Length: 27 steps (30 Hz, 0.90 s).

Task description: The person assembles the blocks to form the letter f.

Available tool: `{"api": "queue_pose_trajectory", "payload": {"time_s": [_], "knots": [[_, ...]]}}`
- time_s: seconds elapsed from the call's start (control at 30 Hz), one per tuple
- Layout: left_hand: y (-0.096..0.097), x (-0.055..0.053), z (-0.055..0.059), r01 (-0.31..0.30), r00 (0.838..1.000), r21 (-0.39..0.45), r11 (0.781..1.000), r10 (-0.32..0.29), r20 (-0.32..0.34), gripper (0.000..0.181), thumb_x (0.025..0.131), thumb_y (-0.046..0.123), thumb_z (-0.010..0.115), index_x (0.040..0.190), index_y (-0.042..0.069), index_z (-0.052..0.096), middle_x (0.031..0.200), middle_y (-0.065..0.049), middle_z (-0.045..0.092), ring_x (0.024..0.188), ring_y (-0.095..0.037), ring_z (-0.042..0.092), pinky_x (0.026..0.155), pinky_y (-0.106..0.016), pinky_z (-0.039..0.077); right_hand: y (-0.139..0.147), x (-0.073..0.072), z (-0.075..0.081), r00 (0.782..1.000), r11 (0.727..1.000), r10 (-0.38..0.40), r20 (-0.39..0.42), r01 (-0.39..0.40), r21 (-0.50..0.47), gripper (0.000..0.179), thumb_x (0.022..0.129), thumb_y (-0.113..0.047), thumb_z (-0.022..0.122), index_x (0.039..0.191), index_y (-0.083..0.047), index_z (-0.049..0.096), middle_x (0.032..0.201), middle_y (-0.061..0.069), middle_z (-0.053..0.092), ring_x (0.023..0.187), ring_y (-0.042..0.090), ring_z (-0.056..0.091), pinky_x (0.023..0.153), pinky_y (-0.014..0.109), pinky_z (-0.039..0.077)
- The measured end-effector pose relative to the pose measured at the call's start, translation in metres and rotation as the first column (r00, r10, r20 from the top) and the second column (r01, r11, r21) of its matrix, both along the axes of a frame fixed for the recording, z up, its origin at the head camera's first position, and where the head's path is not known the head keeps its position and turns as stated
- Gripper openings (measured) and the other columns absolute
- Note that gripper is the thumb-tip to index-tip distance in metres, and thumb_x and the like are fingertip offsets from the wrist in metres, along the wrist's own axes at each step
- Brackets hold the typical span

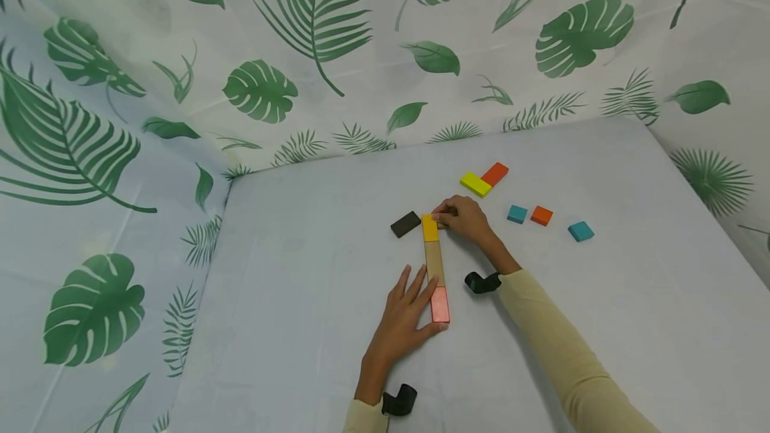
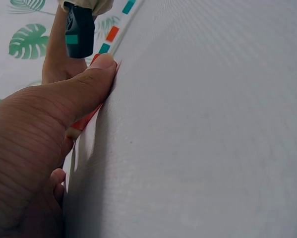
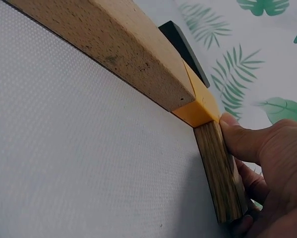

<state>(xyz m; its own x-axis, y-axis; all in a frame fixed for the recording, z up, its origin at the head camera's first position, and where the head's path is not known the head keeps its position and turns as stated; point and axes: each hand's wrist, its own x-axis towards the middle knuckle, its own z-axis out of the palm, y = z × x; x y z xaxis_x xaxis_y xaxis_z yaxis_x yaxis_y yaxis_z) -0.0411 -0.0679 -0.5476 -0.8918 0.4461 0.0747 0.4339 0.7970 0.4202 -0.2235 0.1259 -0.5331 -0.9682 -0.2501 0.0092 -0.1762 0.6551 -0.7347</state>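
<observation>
A straight row on the table joins a pink block (image 1: 440, 305), a tan wooden block (image 1: 434, 262) and a yellow block (image 1: 430, 228). My left hand (image 1: 398, 323) lies along the left side of this row. Its fingers are extended, with the index fingertip near the joint of pink and tan and the thumb at the pink block's near end. At the far end, my right hand (image 1: 468, 219) pinches a striped brown wooden block (image 3: 218, 171). In the right wrist view, one end of that block meets the yellow block's side. The head view mostly hides it behind the fingers.
Just left of the yellow block lies a dark block (image 1: 406, 224). Farther back, a lime-yellow block (image 1: 476, 184) touches an orange-red block (image 1: 496, 174). Two blue pieces (image 1: 517, 214) and an orange piece (image 1: 542, 216) lie to the right. A leaf-print cloth (image 1: 361, 32) hangs behind the table.
</observation>
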Motion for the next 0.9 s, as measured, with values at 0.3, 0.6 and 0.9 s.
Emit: {"api": "queue_pose_trajectory", "payload": {"time_s": [0.3,0.6,0.9], "knots": [[0.0006,0.0,0.0009,0.005,1.0,0.002,1.0,-0.005,-0.026,0.085,0.086,0.057,0.064,0.155,0.023,0.028,0.164,-0.001,0.019,0.152,-0.033,0.014,0.111,-0.053,0.033,-0.0004,-0.0002,0.0,1.0,1.0,-0.018,0.019,0.018,-0.009,0.02,0.092,-0.021,0.069,0.101,-0.004,0.073,0.1,0.015,0.068,0.093,0.028,0.059,0.085,0.045,0.046],[0.0008,0.0002,0.0014,0.003,1.0,0.005,1.0,-0.003,-0.006,0.086,0.086,0.056,0.065,0.156,0.024,0.027,0.164,-0.001,0.018,0.152,-0.033,0.013,0.111,-0.053,0.032,-0.0005,0.0006,-0.0017,1.0,1.0,-0.022,0.012,0.022,-0.019,0.022,0.091,-0.022,0.07,0.101,-0.003,0.074,0.098,0.015,0.069,0.089,0.027,0.058,0.081,0.04,0.045],[-0.0003,0.0004,0.0021,0.006,1.0,0.008,1.0,-0.006,-0.009,0.086,0.086,0.057,0.066,0.156,0.024,0.027,0.164,-0.001,0.018,0.152,-0.032,0.013,0.111,-0.054,0.033,-0.0011,0.001,-0.0032,1.0,0.999,-0.017,-0.018,0.016,-0.038,0.022,0.091,-0.021,0.07,0.1,-0.002,0.074,0.097,0.016,0.069,0.089,0.027,0.058,0.081,0.04,0.045]]}}
